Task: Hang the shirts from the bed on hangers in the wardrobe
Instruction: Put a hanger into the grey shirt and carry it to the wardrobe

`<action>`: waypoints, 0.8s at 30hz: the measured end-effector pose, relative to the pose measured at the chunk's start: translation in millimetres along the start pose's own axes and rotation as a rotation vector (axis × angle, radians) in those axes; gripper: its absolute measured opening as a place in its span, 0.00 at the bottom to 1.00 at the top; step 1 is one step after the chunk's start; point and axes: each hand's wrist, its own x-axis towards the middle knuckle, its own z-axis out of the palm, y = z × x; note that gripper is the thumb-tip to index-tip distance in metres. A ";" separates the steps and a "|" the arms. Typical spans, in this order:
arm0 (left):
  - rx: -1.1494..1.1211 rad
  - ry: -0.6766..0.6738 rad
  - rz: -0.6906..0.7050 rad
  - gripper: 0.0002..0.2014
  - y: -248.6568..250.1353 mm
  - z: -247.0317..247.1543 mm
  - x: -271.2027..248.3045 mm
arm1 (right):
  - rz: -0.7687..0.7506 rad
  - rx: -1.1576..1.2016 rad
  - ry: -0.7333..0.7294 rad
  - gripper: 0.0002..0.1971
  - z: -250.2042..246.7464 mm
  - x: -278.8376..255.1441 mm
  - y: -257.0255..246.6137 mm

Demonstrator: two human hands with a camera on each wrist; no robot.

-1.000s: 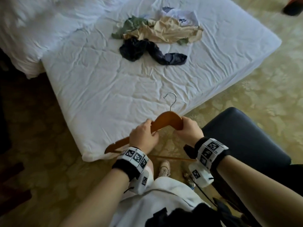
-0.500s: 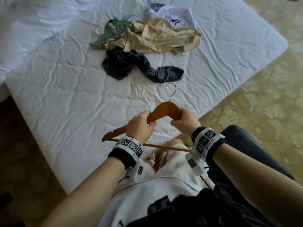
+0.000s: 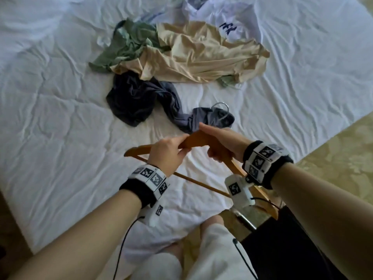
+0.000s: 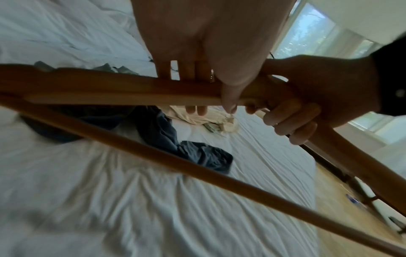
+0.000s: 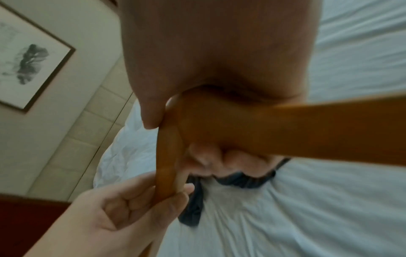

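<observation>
I hold a wooden hanger [image 3: 196, 138] with both hands over the near part of the bed [image 3: 60, 128]. My left hand [image 3: 167, 151] grips its left shoulder, fingers and thumb curled round the wood [image 4: 123, 88]. My right hand [image 3: 219, 142] grips the right shoulder just right of the neck [image 5: 285, 132]. The metal hook [image 3: 221, 107] points away over a dark navy shirt [image 3: 141, 102]. Behind it lie a beige shirt [image 3: 201, 55], a green shirt [image 3: 127, 47] and a white shirt with dark print [image 3: 232, 19], all crumpled.
A white duvet [image 3: 30, 21] is bunched at the far left of the bed. Patterned yellow carpet [image 3: 343, 148] shows on the right. A dark seat [image 3: 282, 249] stands by my right leg. In the right wrist view a framed picture [image 5: 28, 59] hangs on the wall.
I have come closer to the bed and carried the hanger forward, so its hook now hangs over the end of the navy shirt. Both hands keep their grip.
</observation>
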 end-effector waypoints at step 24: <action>-0.565 0.438 -0.534 0.10 -73.5 48.9 145.1 | -0.406 0.222 0.520 0.16 -44.8 129.9 18.2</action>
